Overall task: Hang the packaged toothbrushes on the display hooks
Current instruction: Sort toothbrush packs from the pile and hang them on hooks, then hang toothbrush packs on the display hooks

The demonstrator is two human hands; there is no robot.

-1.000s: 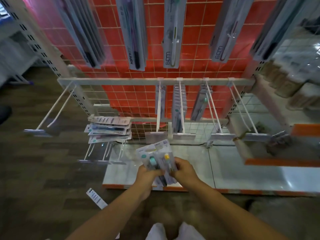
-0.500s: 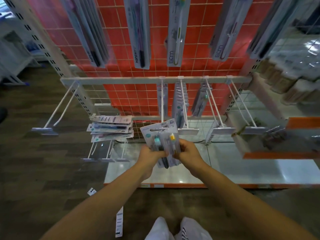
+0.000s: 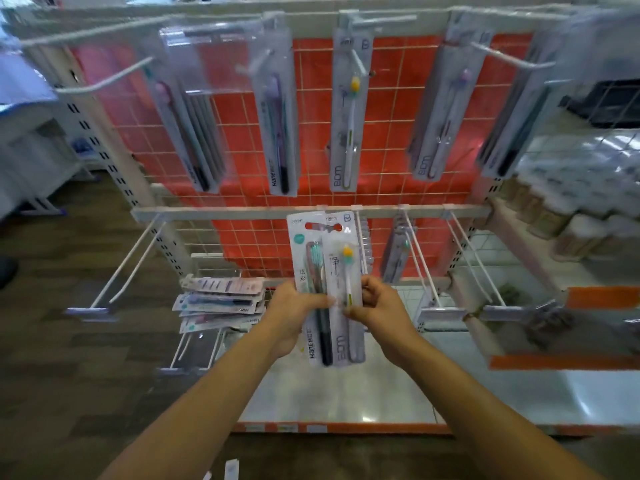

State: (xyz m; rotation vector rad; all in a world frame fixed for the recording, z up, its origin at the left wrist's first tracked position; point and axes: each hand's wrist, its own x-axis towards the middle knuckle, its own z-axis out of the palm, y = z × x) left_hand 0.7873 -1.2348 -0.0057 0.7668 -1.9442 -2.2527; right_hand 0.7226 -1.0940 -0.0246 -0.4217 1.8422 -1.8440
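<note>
I hold a small stack of packaged toothbrushes (image 3: 329, 271) upright in front of the rack's lower rail. My left hand (image 3: 294, 306) grips its left edge and my right hand (image 3: 377, 303) pinches the front pack, the one with a yellow-headed brush. White display hooks (image 3: 420, 258) stick out from the lower rail (image 3: 242, 213), some bearing packs. Above, more packs hang on the upper hooks, among them a matching yellow-headed one (image 3: 349, 116). Another pile of packs (image 3: 221, 303) lies across low hooks at the left.
An orange wire-grid panel (image 3: 311, 168) backs the rack. A white base shelf (image 3: 346, 393) with an orange edge lies below. Shelves of stacked goods (image 3: 571, 202) stand at the right. Loose paper tags (image 3: 230, 469) lie on the dark wooden floor.
Both hands have lifted the stack higher, up to the lower rail. The view has tilted upward, showing the top row of hooks.
</note>
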